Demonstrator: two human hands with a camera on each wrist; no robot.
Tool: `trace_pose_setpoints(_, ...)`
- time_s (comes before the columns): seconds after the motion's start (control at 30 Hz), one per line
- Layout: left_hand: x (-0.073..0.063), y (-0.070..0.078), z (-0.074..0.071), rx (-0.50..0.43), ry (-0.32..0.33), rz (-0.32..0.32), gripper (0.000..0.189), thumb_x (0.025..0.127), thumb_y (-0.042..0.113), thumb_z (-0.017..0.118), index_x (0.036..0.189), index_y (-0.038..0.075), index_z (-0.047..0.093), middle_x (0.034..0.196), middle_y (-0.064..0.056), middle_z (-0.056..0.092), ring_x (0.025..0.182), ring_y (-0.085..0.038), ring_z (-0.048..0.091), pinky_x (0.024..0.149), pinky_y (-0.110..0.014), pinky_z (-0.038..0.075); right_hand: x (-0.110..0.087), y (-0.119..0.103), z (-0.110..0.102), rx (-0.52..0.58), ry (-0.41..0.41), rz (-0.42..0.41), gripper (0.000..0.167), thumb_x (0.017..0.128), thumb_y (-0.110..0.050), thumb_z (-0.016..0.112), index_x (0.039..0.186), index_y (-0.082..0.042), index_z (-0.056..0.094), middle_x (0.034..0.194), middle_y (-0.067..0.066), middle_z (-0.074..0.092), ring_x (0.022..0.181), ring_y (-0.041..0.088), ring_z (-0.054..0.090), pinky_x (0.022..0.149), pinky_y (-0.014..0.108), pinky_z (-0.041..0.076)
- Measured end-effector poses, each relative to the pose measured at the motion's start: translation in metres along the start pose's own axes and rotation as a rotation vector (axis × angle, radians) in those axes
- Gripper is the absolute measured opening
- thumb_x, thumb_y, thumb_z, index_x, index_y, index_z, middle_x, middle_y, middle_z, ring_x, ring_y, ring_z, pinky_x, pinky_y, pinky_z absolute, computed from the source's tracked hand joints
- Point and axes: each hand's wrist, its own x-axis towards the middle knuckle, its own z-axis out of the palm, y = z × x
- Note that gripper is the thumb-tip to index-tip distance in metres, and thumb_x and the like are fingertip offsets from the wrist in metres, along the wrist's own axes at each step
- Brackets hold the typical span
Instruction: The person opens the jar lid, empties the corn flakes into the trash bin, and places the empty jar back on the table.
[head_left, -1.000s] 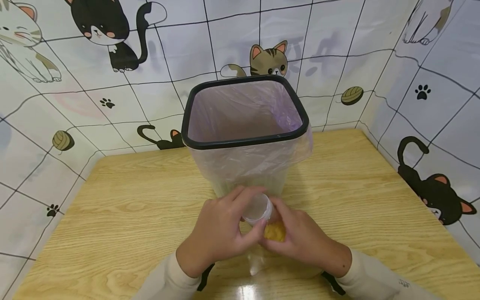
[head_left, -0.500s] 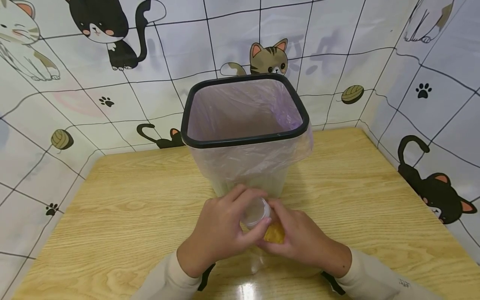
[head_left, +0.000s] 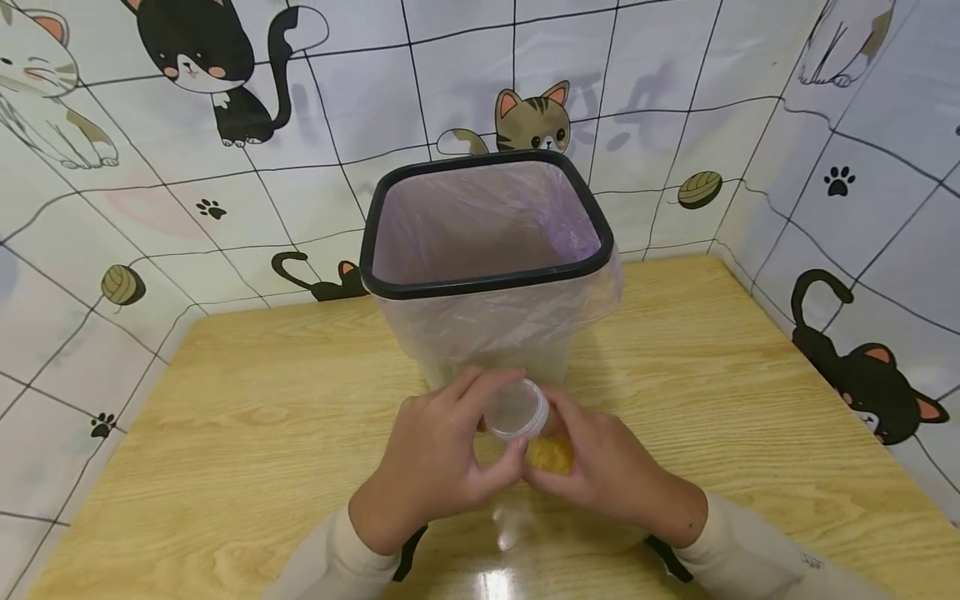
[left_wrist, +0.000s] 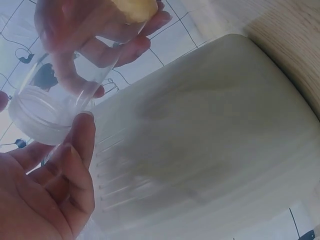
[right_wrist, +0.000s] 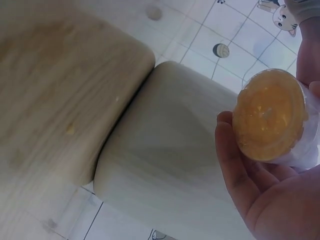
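A clear plastic jar [left_wrist: 85, 75] is held tilted between both hands, in front of the bin. My left hand [head_left: 435, 458] pinches its clear, ridged screw lid [head_left: 516, 408] between thumb and fingers. My right hand [head_left: 611, 471] grips the jar's body, fingers curled round it. A yellow-orange mass [right_wrist: 270, 117] fills the bottom end, which faces the right wrist camera. What it is made of cannot be told. In the left wrist view the part of the jar nearest the lid looks see-through. Fingers hide much of the jar in the head view.
Just beyond the hands a bin [head_left: 487, 367] stands on the wood-grain table [head_left: 285, 417]. It has a black rim [head_left: 487, 287] and a pale purple bag liner [head_left: 465, 217]. A cat-print wall covering [head_left: 360, 100] encloses the back and sides.
The left fingers and the lid have shifted and turned slightly at the jar's end. My right hand keeps its grip in about the same place. The bin has not moved.
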Motion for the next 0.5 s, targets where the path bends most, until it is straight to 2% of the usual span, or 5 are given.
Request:
trace_pose_setpoints(0.27, -0.0004, -0.0013, 0.0005, 0.003, 0.015, -0.008, 0.045, 0.080, 0.035, 0.068, 0.121, 0.017, 0.064, 0.085, 0.008, 0.060, 0.058, 0.000, 0.051, 0.047, -0.011, 0.035, 0.0007, 0.0004, -0.0026, 0.025, -0.002, 0.040, 0.069, 0.085, -0.042, 0.079, 0.136, -0.010, 0.046, 0.107, -0.003, 0.073, 0.093, 0.008, 0.069, 0.075, 0.033, 0.058)
trace_pose_setpoints(0.5, -0.0017, -0.0013, 0.0011, 0.010, 0.001, -0.021, 0.045, 0.083, 0.040, 0.068, 0.122, 0.017, 0.064, 0.088, 0.006, 0.062, 0.054, -0.001, 0.047, 0.046, -0.012, 0.034, 0.0017, 0.0002, -0.0012, 0.038, -0.013, 0.013, 0.065, 0.086, -0.043, 0.077, 0.134, -0.012, 0.047, 0.106, -0.005, 0.072, 0.092, 0.007, 0.068, 0.075, 0.031, 0.058)
